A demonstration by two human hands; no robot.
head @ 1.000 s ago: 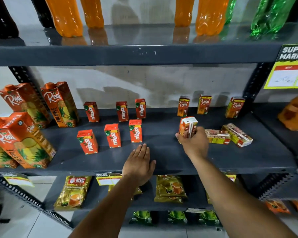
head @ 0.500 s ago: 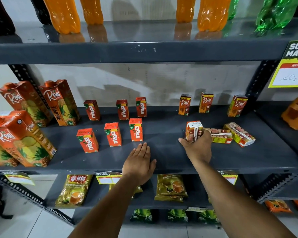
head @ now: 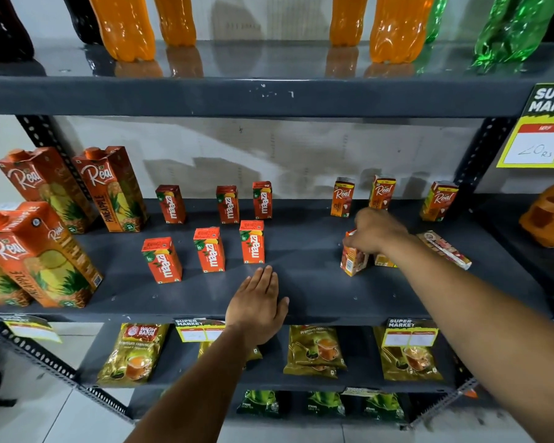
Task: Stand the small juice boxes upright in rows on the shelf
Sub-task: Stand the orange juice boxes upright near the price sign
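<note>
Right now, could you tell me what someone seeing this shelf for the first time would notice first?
Probably the right hand gripping a small juice box on the grey middle shelf, with another box lying flat just to its right. Left of it stand six red Maaza boxes in two upright rows, while the left hand rests flat on the shelf's front edge.

A shop: price tag [head: 539, 140] reading "20 Rs", stocked metal shelf [head: 301, 295].

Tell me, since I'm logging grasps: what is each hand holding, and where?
Right hand holds a small juice box by its top; left hand lies flat on the shelf.
</note>
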